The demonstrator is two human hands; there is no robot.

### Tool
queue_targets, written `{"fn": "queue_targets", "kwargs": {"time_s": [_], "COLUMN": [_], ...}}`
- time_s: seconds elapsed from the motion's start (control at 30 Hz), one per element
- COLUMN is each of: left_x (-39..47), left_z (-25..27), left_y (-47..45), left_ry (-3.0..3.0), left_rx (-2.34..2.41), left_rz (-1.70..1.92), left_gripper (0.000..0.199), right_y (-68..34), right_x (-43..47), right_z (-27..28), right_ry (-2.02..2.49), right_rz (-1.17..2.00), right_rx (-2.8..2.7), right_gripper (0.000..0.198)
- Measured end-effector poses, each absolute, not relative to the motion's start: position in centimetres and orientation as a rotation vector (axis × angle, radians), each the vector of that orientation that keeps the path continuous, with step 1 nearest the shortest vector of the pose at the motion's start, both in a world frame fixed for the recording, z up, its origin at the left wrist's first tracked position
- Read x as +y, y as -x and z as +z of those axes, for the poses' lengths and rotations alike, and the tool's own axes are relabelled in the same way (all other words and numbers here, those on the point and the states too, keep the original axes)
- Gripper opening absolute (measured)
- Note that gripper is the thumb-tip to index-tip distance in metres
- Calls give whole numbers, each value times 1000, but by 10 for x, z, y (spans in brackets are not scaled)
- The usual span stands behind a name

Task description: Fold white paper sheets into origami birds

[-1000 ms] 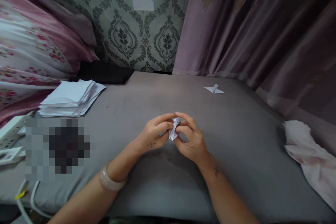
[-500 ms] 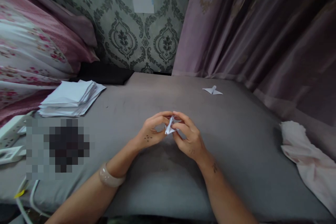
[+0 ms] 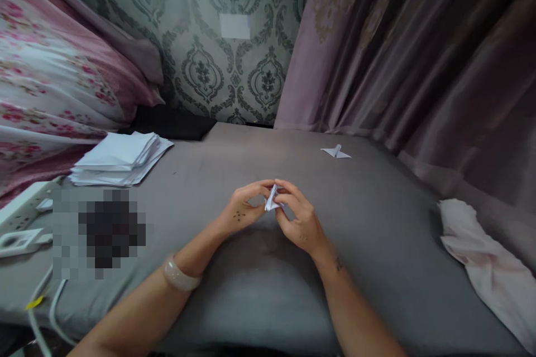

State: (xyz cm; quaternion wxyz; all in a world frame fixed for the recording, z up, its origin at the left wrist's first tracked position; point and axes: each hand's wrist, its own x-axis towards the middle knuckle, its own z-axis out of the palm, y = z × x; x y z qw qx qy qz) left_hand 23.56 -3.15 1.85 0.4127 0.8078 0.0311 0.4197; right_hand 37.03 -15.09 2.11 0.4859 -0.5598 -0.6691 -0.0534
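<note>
A small piece of folded white paper (image 3: pixel 272 201) is held up between both hands, over the middle of the grey-covered surface. My left hand (image 3: pixel 247 206) pinches its left side, with the thumb below and the fingers above. On the other side, my right hand (image 3: pixel 299 215) grips the paper with thumb and fingers. The index fingertips of both hands meet at its top edge. Part of the paper is hidden behind the fingers. Farther back on the right lies another folded white paper piece (image 3: pixel 336 152) with two pointed wings.
Stacked white paper (image 3: pixel 117 159) lies at the back left, before a dark folded item (image 3: pixel 171 122). A white power strip (image 3: pixel 31 203) with cables sits at the left edge, beside a blurred-out patch. Pale pink cloth (image 3: pixel 481 251) lies at the right. Curtains (image 3: pixel 347 56) hang behind.
The camera view has tilted up slightly and shifted, so the background sits a little lower. Both hands keep their hold on the folded paper, with barely any finger movement.
</note>
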Motion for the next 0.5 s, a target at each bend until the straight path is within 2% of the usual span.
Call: {"fn": "queue_targets", "kwargs": {"time_s": [0.33,0.5], "left_x": [-30,-31], "left_z": [12,9], "left_y": [-238,-239], "left_ry": [-2001,-1919], "left_rx": [122,85], "left_rz": [1063,1035], "left_gripper": [3,9], "right_y": [-370,-371], "right_x": [-148,-146], "right_z": [18,16], "right_ry": [1328,1310], "right_rz": [-114,-74], "right_rx": [-1560,-1555], "right_gripper": [22,18]}}
